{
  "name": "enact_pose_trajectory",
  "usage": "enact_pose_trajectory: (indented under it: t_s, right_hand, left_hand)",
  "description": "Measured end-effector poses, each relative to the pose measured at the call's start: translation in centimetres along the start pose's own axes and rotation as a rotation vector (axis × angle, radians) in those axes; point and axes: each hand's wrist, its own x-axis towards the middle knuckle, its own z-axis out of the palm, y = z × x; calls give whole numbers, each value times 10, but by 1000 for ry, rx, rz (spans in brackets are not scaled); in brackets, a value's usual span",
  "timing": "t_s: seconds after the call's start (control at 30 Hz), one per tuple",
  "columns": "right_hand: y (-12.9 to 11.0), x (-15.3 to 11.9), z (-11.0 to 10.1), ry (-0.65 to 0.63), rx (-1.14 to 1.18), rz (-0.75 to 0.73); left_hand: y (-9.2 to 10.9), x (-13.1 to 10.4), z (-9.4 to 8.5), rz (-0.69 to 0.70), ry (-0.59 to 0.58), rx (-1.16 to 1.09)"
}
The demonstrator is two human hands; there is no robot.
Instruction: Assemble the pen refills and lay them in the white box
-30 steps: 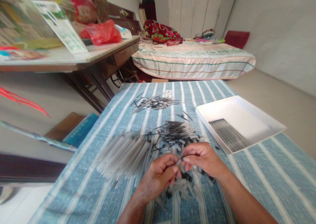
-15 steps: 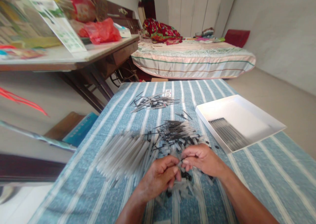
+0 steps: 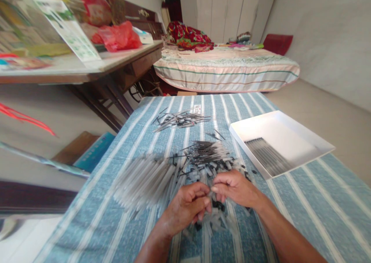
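Pinching in close: L hand (image 3: 191,206) & R hand (image 3: 238,189) meet near fingertip to fingertip, nearer than the white box (image 3: 304,141) & to its left, both narrow on a small part (image 3: 211,194), mostly hid by fingers; shape n/a. Step in hand looks like fitting or adjusting that pc; next move prob. calls for light, steady grip, ends aligned. Under hands, also left of box: loose clear bits (image 3: 215,221) w/ some black ones. Well left of box, long translucent tubes (image 3: 145,182), heaped; btw those & box, thin dark rods (image 3: 203,151). In box, near-left side: row of dark sticks (image 3: 269,156). Beyond, far left of box: mixed pile (image 3: 182,120); by it, white label (image 3: 197,109), approx. "With", rest unclear. Card (image 3: 68,29) on side table (image 3: 116,60), far left of box: print illegible, no brand.
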Motion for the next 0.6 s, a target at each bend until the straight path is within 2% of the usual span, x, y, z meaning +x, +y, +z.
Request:
enact_pose_trajectory:
  t_s: [0.17,0.33,0.6]
  right_hand:
    - [3,0,-1,34,-128,-30]
    - [3,0,-1,41,-134,-88]
    - [0,1,1,95,-255,-46]
  left_hand:
    - [0,1,2,-4,43,17]
    - [3,0,2,13,77,17]
    - [5,0,3,6,82,58]
